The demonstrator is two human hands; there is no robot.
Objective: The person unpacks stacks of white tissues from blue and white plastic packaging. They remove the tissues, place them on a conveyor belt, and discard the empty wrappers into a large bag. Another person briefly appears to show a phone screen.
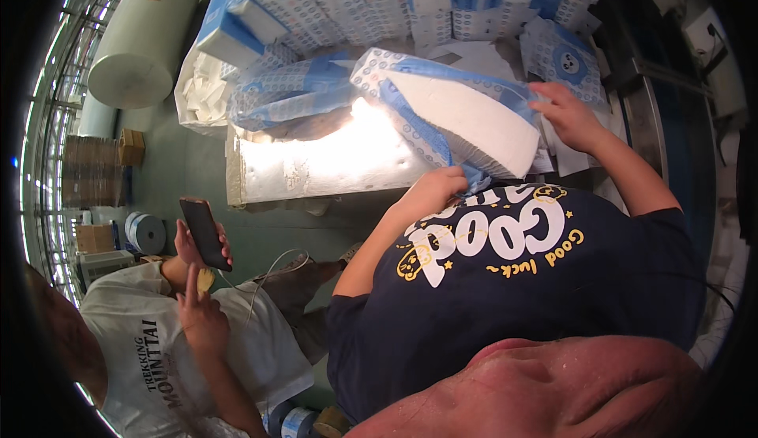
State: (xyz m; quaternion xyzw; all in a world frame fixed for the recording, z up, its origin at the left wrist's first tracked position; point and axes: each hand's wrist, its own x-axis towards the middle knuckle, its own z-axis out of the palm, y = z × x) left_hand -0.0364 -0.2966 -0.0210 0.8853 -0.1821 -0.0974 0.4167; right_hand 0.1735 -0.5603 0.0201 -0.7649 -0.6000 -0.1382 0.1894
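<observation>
A block of white tissue paper (pixel 468 115) lies tilted before me, partly out of its torn blue-and-white printed plastic wrapper (pixel 414 127). My left hand (pixel 441 186) pinches the loose wrapper at the near corner of the block, close to my shirt. At the other end, my right hand (pixel 562 115) grips the blue film along the block's right edge. Below the block is a worktable (pixel 325 168) with a shiny pale top, glaring under the light. Another wrapped tissue pack (pixel 290 91) rests to the left on the table.
Stacked wrapped packs (pixel 355 5) line the table's back. A bag of white paper scraps (pixel 201 91) stands at the back left, near a large pale roll (pixel 142 35). Metal machinery (pixel 663 112) borders the right. A co-worker (pixel 177 331) at left holds a phone (pixel 204 230) with a cable.
</observation>
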